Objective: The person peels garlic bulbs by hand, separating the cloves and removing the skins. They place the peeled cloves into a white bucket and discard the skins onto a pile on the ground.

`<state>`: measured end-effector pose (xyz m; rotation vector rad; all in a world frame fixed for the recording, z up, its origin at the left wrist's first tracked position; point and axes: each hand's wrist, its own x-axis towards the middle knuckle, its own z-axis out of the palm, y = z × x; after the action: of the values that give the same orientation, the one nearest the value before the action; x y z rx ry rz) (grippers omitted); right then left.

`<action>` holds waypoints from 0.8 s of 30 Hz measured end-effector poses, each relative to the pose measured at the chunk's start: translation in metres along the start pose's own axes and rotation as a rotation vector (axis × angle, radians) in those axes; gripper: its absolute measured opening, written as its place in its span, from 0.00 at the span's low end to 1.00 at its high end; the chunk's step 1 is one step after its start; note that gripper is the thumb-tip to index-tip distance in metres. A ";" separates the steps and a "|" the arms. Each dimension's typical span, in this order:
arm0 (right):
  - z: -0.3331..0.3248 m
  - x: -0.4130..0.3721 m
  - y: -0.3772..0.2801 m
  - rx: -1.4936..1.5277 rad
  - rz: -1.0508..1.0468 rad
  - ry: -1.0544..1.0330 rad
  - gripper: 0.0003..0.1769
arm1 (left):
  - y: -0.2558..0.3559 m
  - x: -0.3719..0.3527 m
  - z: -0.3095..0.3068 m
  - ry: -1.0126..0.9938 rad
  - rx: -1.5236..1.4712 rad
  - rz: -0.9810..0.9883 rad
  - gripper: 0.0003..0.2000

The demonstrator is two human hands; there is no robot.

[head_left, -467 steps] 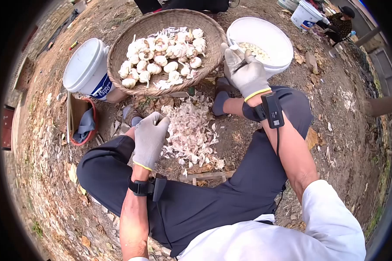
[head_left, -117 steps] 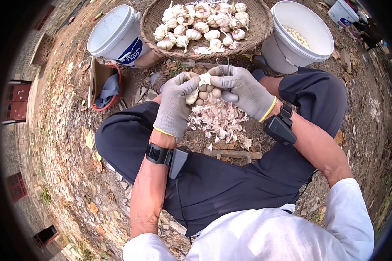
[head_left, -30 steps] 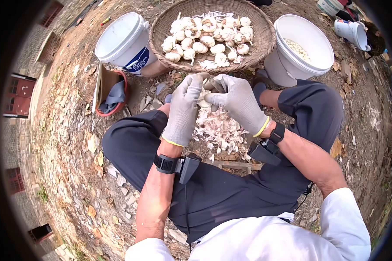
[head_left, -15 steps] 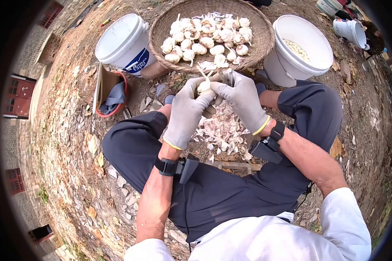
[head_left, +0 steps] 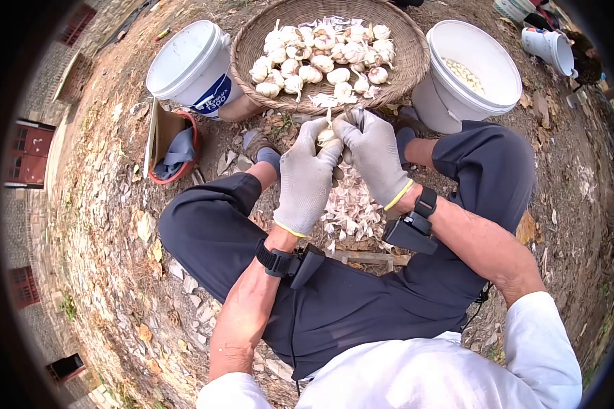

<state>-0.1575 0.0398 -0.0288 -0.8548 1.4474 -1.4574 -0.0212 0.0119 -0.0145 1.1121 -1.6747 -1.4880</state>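
My left hand point(head_left: 304, 174), in a grey glove, is closed around a garlic bulb point(head_left: 326, 136) with its pale stem pointing up. Against the bulb's right side, my right hand point(head_left: 373, 151), gloved too, is pinched; what its fingertips grip is hidden. Both hands meet just below the near rim of a round wicker basket point(head_left: 249, 41) that holds several whole garlic bulbs point(head_left: 323, 63). Below the hands, loose garlic skins point(head_left: 351, 211) lie in a heap on the ground between my legs.
A white bucket with peeled cloves point(head_left: 469, 75) stands right of the basket, a lidded white bucket point(head_left: 191, 61) left of it. A red basin point(head_left: 196, 146) with dark cloth sits at the left. Further buckets point(head_left: 549, 49) are at the upper right, a small wooden piece point(head_left: 368, 258) below the skins.
My left hand has shifted right and turned more upright, with the bulb now lower between the fingers. My right hand has moved slightly and stays against it.
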 end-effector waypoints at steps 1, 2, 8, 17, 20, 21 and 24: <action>0.001 0.000 0.001 -0.012 -0.006 0.022 0.11 | 0.000 0.000 0.001 -0.001 0.000 0.000 0.17; 0.002 0.001 0.002 -0.024 -0.012 0.045 0.11 | -0.001 0.000 0.002 0.017 0.014 -0.003 0.17; 0.005 0.007 0.008 -0.156 -0.099 0.062 0.12 | -0.005 -0.003 0.007 0.084 0.065 0.007 0.15; 0.010 0.008 0.012 -0.092 -0.028 0.093 0.12 | -0.015 -0.003 0.010 0.140 0.145 -0.017 0.14; 0.011 0.010 0.019 -0.087 -0.028 0.114 0.11 | -0.018 -0.003 0.012 0.150 0.163 -0.020 0.14; 0.011 0.010 0.019 -0.086 -0.028 0.115 0.11 | -0.019 -0.004 0.012 0.152 0.146 -0.032 0.14; 0.011 0.010 0.019 -0.071 0.000 0.119 0.11 | -0.019 -0.003 0.013 0.130 0.128 -0.002 0.14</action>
<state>-0.1486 0.0281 -0.0480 -0.8225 1.5954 -1.4857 -0.0273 0.0207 -0.0351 1.2507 -1.6981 -1.2952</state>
